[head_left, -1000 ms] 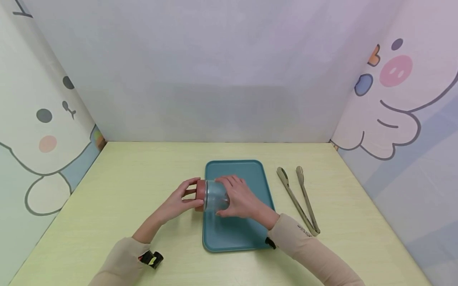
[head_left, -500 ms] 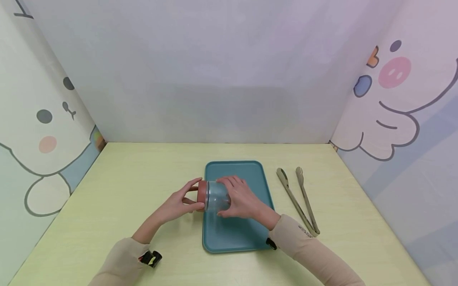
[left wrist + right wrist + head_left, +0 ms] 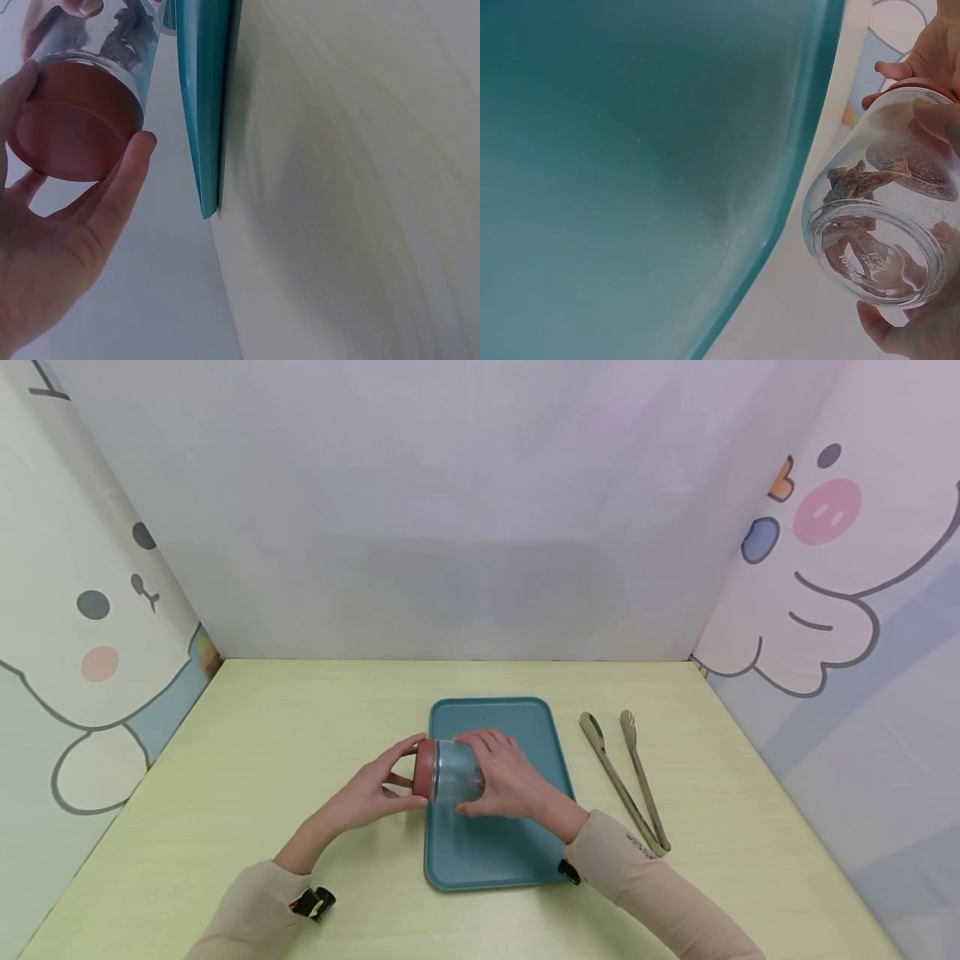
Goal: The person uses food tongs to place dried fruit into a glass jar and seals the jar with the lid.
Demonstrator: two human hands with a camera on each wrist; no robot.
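A clear jar [image 3: 454, 773] lies sideways in the air over the left part of a teal tray [image 3: 498, 868]. Its reddish-brown lid [image 3: 424, 768] faces left. Fingers and thumb of my left hand [image 3: 372, 789] grip the lid round its rim; in the left wrist view the lid [image 3: 71, 127] sits on the jar's mouth. My right hand [image 3: 510, 777] holds the jar's body near its base. Through the glass in the right wrist view, several brown, wrinkled dried pieces [image 3: 855, 184] show inside the jar [image 3: 877, 225].
Metal tongs [image 3: 626, 785] lie spread on the table to the right of the tray. The pale yellow table [image 3: 315, 710] meets a plain wall [image 3: 465, 593] at the back, with cartoon-printed panels at both sides.
My left thumb and fingers have shifted their hold round the lid, the thumb now lower on its rim. Jar and right hand have hardly moved.
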